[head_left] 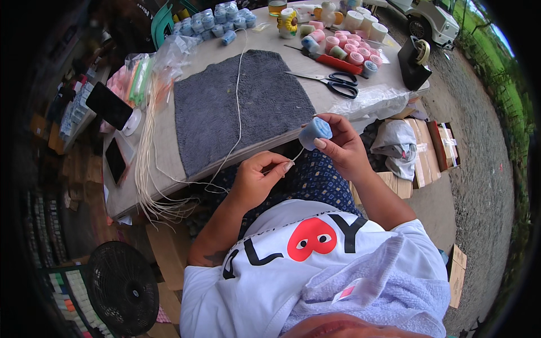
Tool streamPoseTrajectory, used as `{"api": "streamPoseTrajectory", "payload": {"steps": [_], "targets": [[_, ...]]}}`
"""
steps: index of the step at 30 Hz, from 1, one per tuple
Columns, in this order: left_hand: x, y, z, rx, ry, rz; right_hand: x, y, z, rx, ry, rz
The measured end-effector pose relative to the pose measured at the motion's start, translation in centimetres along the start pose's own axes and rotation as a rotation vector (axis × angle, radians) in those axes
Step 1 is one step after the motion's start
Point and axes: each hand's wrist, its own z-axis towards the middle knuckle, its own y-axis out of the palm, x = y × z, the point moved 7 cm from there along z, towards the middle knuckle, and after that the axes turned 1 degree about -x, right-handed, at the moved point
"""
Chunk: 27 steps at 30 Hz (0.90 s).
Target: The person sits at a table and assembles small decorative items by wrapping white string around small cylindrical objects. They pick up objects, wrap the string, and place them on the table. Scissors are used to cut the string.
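Note:
My right hand (345, 147) grips a small light-blue candle (311, 135) by its side, just beyond the table's near edge. The candle is tilted, with its swirled top facing right. From its lower end a white wick (298, 154) runs down to my left hand (260, 176), pinched between thumb and fingertips. A long white cord (239, 107) lies across the grey towel (205, 115) and hangs over the table edge close to my left hand; whether it joins the wick I cannot tell. Scissors (332, 82) with dark handles lie partly open beyond my right hand.
Many wrapped blue candles (217, 21) stand at the back; pink candles (352, 49) fill a red tray at the back right. A bundle of white cords (145, 163) drapes over the left edge. A phone (115, 160), tape dispenser (414, 65) and black fan (121, 287) are nearby.

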Motion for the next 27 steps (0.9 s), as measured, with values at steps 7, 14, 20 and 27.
{"api": "streamPoseTrajectory", "payload": {"steps": [7, 14, 20, 27], "targets": [[-1.0, 1.1, 0.1, -0.019, -0.050, -0.170, -0.7, 1.0, -0.2, -0.092, -0.009, 0.022], [1.5, 1.6, 0.8, 0.056, 0.085, 0.105, 1.7, 0.4, -0.3, -0.027, 0.317, 0.397], [2.8, 1.7, 0.8, 0.071, 0.165, 0.107, 2.3, 0.5, -0.6, -0.025, 0.376, 0.417], [2.3, 1.5, 0.7, 0.038, 0.096, 0.105, 2.4, 0.9, -0.3, -0.062, 0.360, 0.412]]}}
